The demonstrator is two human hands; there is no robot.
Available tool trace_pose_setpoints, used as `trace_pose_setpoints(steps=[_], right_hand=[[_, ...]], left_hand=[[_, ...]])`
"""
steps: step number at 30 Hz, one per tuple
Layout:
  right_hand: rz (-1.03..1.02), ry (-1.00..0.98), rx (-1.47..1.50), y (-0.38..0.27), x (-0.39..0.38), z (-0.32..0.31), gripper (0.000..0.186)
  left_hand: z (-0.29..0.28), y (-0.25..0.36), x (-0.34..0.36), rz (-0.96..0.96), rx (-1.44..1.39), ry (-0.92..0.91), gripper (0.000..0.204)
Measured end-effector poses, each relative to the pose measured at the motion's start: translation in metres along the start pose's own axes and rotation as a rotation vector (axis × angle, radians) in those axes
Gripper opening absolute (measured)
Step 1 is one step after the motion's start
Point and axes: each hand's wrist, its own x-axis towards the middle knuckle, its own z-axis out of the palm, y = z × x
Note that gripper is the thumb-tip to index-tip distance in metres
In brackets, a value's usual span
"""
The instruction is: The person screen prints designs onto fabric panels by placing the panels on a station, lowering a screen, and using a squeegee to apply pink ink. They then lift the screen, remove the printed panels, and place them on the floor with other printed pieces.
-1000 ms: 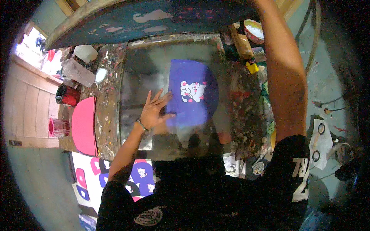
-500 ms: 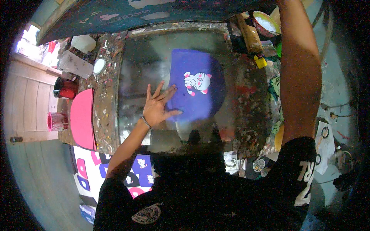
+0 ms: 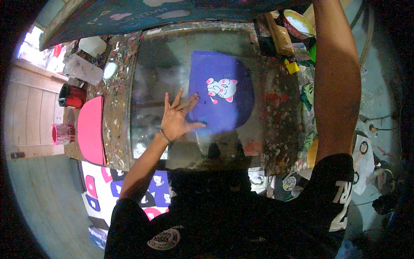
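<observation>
A flat purple sheet [image 3: 207, 69] with a straight left edge and a rounded right end lies on the glassy work surface [image 3: 151, 99]. Printed on it is a white and pink cat [image 3: 224, 89], turned sideways. My left hand [image 3: 177, 118] is open, fingers spread, its fingertips and thumb at the sheet's left edge; nothing is held in it. Along the right side my right arm [image 3: 336, 73] stretches up past the top of the picture, so my right hand is out of sight. A large dark framed panel [image 3: 142, 17] with pale shapes hangs tilted above the far edge of the surface.
A pink rounded sheet [image 3: 91, 129] rests on the left ledge, near a red-black pot [image 3: 72, 96] and a pink-stained cup [image 3: 63, 134]. Far right are a bowl of white stuff [image 3: 297, 22] and a yellow object [image 3: 291, 66]. Printed pieces [image 3: 158, 181] lie low at left.
The whole view has shifted slightly, and the surface and purple sheet appear a little higher. My left hand keeps the same spread pose at the sheet's edge.
</observation>
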Motion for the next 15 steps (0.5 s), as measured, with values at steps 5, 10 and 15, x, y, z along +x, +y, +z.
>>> trace_pose_setpoints(steps=[5,10,15], right_hand=[[0.039,-0.035,0.05,-0.015,-0.01,-0.012,0.062],[-0.021,0.019,0.091,-0.006,-0.007,-0.003,0.062],[0.023,0.008,0.079,-0.007,-0.006,-0.003,0.06]], left_hand=[[0.0,-0.003,-0.002,-0.008,-0.02,0.021,0.091],[0.0,-0.002,-0.002,-0.004,-0.014,-0.013,0.095],[0.003,-0.004,-0.003,0.013,-0.018,0.027,0.092]])
